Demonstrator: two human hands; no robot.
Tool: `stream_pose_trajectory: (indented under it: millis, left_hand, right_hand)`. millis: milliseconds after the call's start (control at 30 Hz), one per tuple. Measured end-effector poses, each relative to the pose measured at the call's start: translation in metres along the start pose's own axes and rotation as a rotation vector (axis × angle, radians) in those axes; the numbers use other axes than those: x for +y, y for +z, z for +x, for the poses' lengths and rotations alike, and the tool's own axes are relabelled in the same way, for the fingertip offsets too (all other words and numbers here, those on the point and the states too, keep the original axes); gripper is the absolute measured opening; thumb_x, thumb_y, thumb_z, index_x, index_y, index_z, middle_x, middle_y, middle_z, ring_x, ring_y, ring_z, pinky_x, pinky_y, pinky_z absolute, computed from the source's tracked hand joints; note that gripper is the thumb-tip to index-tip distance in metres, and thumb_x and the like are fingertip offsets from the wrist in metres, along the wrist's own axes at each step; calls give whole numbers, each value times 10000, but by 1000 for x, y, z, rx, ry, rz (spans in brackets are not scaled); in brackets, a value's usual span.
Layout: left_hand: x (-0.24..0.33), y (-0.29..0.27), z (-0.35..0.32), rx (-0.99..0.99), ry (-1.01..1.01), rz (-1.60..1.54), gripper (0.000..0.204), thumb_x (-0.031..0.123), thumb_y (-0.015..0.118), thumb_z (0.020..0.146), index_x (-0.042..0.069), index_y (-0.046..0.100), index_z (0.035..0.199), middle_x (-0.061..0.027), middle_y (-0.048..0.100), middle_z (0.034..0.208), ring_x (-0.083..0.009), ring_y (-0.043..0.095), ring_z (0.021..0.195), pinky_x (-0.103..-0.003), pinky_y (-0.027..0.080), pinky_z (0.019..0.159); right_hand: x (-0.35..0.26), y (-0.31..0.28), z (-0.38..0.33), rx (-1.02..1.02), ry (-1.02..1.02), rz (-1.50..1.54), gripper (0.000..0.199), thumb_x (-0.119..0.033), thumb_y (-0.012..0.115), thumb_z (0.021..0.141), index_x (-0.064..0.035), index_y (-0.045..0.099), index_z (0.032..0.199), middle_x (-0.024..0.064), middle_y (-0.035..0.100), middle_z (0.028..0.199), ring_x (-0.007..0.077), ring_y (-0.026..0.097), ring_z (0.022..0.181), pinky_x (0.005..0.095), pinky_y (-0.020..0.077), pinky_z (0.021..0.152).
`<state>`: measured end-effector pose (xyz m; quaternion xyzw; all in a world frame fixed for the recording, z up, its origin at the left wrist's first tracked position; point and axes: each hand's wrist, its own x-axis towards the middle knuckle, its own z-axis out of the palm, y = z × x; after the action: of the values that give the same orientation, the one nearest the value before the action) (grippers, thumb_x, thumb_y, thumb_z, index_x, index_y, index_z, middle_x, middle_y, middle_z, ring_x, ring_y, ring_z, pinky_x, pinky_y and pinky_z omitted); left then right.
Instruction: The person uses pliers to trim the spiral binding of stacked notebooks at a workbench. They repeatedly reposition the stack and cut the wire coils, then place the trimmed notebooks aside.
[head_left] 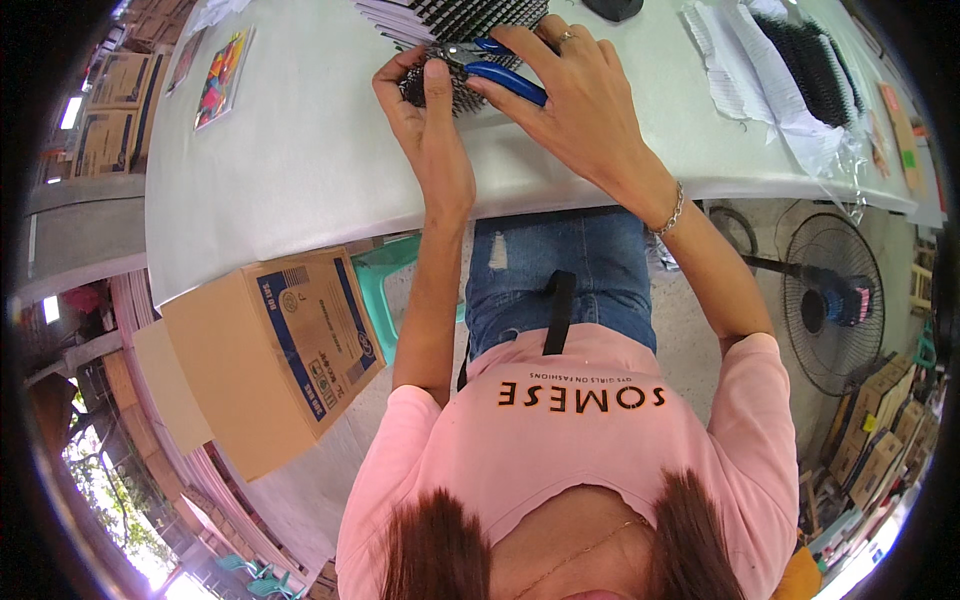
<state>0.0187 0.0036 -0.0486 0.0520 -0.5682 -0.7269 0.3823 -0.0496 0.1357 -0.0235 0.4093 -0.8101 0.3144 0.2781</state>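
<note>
My right hand [595, 115] holds a pair of blue-handled wire cutters [506, 82], its fingers wrapped round the spread handles. The metal jaws point left and meet the upper edge of a small dark, bristly piece [466, 99]. My left hand [436, 150] grips that piece between thumb and fingers, close to the jaws. Whether the jaws are closed on a strand is too small to tell. Just beyond both hands lies a larger pile of dark, spiky rows with white strips [460, 18], cut off by the upper rim of the view.
The pale table [300, 190] carries a colourful card [222, 80] at left and white wrapping with dark bristly pieces [790, 70] at right. Below the table edge stand a cardboard box [270, 350], a green stool [385, 290] and a black fan [833, 303].
</note>
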Motion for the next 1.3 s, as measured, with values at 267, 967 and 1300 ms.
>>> stream_pose_trajectory:
  millis: [267, 967, 1300]
  left_hand:
    - [-7, -4, 2, 1, 47, 49, 358, 272, 586, 1054, 23, 453, 1275, -68, 527, 1202, -124, 498, 1087, -287, 419, 967]
    - [-11, -6, 3, 7, 90, 106, 305, 246, 572, 1060, 27, 450, 1233, -81, 528, 1194, -144, 517, 1085, -311, 436, 983]
    - [-15, -1, -2, 91, 69, -106, 322, 219, 598, 1044, 37, 451, 1265, -52, 522, 1151, -151, 509, 1051, -355, 435, 963]
  right_hand:
    - [4, -6, -6, 35, 0, -47, 499, -477, 746, 870, -123, 683, 1216, 107, 651, 1001, 286, 593, 875, 407, 415, 781]
    - [1, -3, -2, -103, 93, 99, 350, -454, 682, 922, -144, 686, 1086, 98, 684, 877, 302, 678, 767, 420, 522, 670]
    - [13, -9, -15, -42, 25, -37, 420, -461, 712, 900, -144, 671, 1172, 107, 668, 998, 306, 639, 869, 434, 473, 761]
